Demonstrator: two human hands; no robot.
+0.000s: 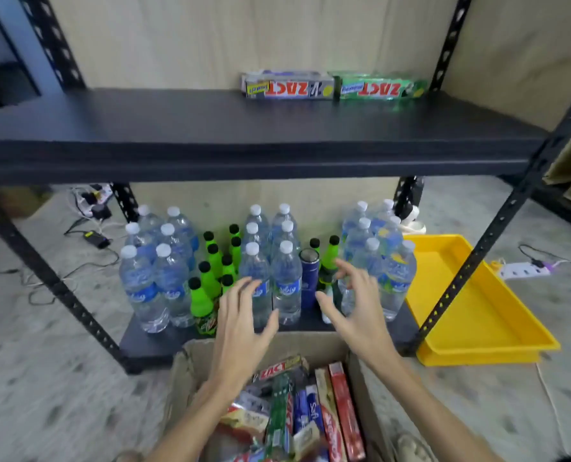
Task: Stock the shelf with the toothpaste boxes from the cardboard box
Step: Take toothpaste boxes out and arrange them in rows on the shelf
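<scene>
Cardboard box (180, 388) holds toothpaste boxes (314, 411) (jumbled); two boxes (334, 85) on shelf (244, 128).

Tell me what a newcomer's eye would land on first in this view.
Two bare hands, the left hand and the right hand, hang open and empty above the brown cardboard box of toothpaste cartons at the bottom. Behind them, clear water bottles and bright green soda bottles crowd the lower shelf. A grey toothpaste box and a green toothpaste box lie end to end at the back of the black upper shelf.
</scene>
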